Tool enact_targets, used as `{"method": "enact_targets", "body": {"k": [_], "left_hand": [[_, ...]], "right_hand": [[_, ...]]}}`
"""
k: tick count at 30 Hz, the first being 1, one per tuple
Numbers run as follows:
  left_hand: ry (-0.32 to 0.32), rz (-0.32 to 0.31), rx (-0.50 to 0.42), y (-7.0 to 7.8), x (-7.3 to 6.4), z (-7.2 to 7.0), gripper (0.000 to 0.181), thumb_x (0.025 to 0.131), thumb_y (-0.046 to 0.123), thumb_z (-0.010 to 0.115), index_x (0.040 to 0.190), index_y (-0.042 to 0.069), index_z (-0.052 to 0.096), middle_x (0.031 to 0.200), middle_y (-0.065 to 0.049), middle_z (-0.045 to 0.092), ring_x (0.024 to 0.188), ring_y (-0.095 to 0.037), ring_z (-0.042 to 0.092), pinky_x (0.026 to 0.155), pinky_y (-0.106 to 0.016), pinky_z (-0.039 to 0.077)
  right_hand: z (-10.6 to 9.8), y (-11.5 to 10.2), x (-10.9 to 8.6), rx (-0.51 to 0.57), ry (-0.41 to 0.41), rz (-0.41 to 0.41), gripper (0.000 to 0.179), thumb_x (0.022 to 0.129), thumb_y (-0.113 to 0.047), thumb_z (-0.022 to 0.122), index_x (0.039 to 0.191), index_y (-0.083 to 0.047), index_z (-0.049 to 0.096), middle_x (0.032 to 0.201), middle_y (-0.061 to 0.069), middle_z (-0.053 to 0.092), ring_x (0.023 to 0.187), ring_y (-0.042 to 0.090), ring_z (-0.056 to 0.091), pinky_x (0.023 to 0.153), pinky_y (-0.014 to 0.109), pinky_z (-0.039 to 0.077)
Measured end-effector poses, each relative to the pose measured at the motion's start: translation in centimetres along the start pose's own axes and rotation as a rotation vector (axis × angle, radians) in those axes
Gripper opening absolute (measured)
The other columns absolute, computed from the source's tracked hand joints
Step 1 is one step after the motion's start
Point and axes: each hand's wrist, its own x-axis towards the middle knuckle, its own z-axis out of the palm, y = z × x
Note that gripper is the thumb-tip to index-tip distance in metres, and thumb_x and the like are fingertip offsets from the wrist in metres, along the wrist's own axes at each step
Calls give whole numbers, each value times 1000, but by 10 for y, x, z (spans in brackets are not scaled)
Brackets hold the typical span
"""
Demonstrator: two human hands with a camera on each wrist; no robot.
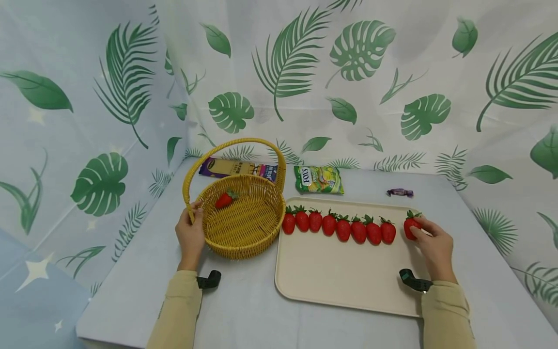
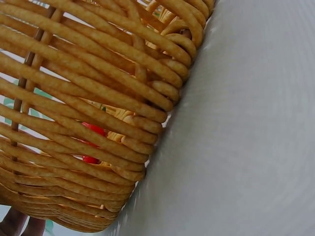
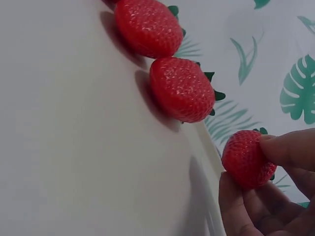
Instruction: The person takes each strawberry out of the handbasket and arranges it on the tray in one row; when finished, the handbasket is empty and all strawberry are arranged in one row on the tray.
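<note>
In the head view my left hand [image 1: 191,233] grips the handle base of a yellow wicker basket [image 1: 244,251] at its left side. Inside the basket lies one strawberry [image 1: 224,199], its red also showing through the weave in the left wrist view. My right hand [image 1: 436,245] pinches another strawberry [image 3: 247,160] between thumb and fingers, over the right end of a beige tray [image 1: 344,276]. Along the tray's back edge runs a row of several strawberries [image 1: 343,229], leafy ends pointing away from me.
Behind the basket lies a purple and tan snack packet [image 1: 235,167]. A green FOX'S candy bag [image 1: 318,179] sits behind the tray, with a small purple wrapped candy [image 1: 399,193] farther right. Leaf-printed cloth [image 1: 301,121] stands at the back and sides.
</note>
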Motion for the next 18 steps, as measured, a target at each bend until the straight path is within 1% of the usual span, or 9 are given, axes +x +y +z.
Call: {"method": "enact_targets", "body": {"k": [2,4,6,8,11,13,15,17,18], "left_hand": [[-1,2,1,0,0,0,15,98,10,59,96,-5,63,121,-9,68,112,-25,60,84,-17,39],[-2,4,0,1,0,0,15,98,10,59,96,-5,62,122,-9,68,112,-25,60,85,-17,39],[-3,3,0,1,0,0,15,98,10,59,96,-4,62,121,-9,68,112,-25,60,85,-17,39],[-2,1,-2,1,1,0,15,98,10,59,95,-4,62,121,-9,68,113,-24,60,86,-17,39],[-2,0,-6,2,1,0,15,98,10,59,95,-4,62,121,-9,68,114,-24,60,87,-18,39],[-1,1,-7,2,1,0,15,98,10,59,95,-5,62,121,-10,68,115,-24,60,88,-18,39],[-1,2,-10,3,1,0,15,98,9,59,95,-5,62,121,-10,68,114,-24,60,87,-18,39],[3,2,-7,3,0,0,14,97,9,59,95,-5,62,121,-10,68,114,-24,60,86,-18,38],[4,2,-7,3,0,0,14,97,9,60,94,-5,62,121,-10,68,113,-24,60,84,-18,38]], "right_hand": [[1,2,0,-125,-24,-17,45,94,-25,65,134,-8,59,122,2,57,89,2,53,65,10,46],[1,3,0,-233,-42,-41,48,95,-31,63,136,-6,57,129,9,56,104,11,52,67,9,44],[2,5,0,-279,-61,-55,51,96,-34,60,138,-4,55,134,16,54,117,22,47,68,10,43],[2,6,0,-321,-75,-73,53,96,-36,58,138,-4,53,138,20,52,128,30,40,74,12,40],[2,8,-1,-371,-83,-99,54,97,-38,56,138,-3,53,140,24,50,132,36,38,82,21,36],[2,8,-1,-409,-81,-119,53,98,-38,55,137,-3,54,139,25,51,129,36,39,81,25,34],[2,8,-2,-429,-86,-137,52,98,-38,55,136,-2,55,136,26,53,119,31,51,78,23,38],[1,8,-3,-437,-97,-154,51,98,-36,55,135,0,56,133,27,55,98,19,64,71,17,42],[1,8,-4,-432,-105,-159,51,98,-35,56,135,0,55,132,28,56,86,13,66,66,15,43]]}}
